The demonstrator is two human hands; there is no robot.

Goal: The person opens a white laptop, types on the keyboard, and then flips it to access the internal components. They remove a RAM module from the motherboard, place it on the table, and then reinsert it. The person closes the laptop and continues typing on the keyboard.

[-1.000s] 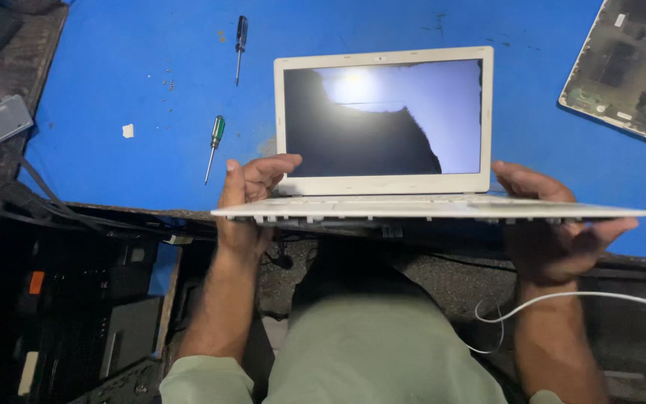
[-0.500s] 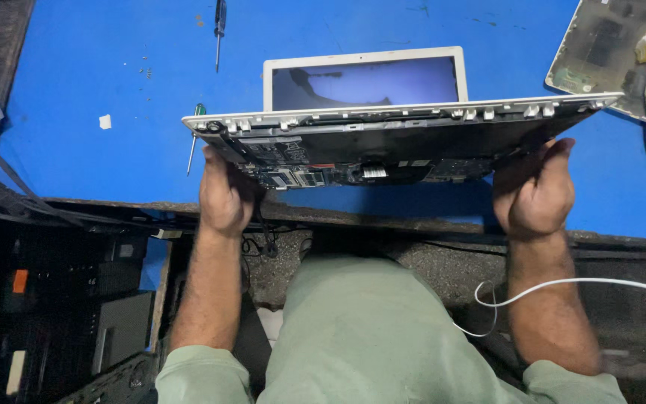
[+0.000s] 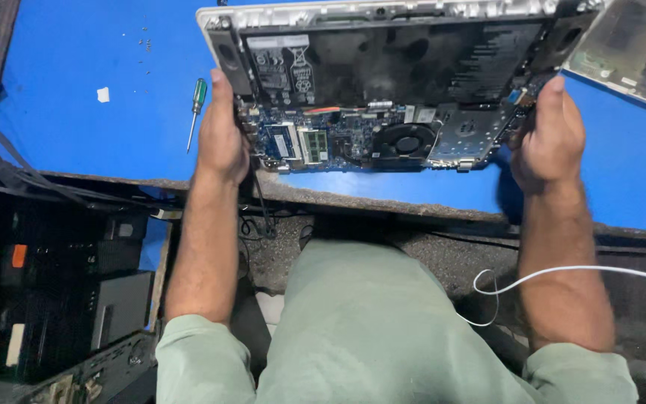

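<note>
One blue table, opened laptop above

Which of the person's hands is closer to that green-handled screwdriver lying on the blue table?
Left. The left hand grips the opened laptop's edge just beside the green-handled screwdriver; the right hand holds the far edge.

Left hand and right hand hold the opened laptop above the blue table.

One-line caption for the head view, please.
Left hand and right hand hold an opened white laptop, circuit board and fan exposed, above a blue table beside a green-handled screwdriver.
</note>
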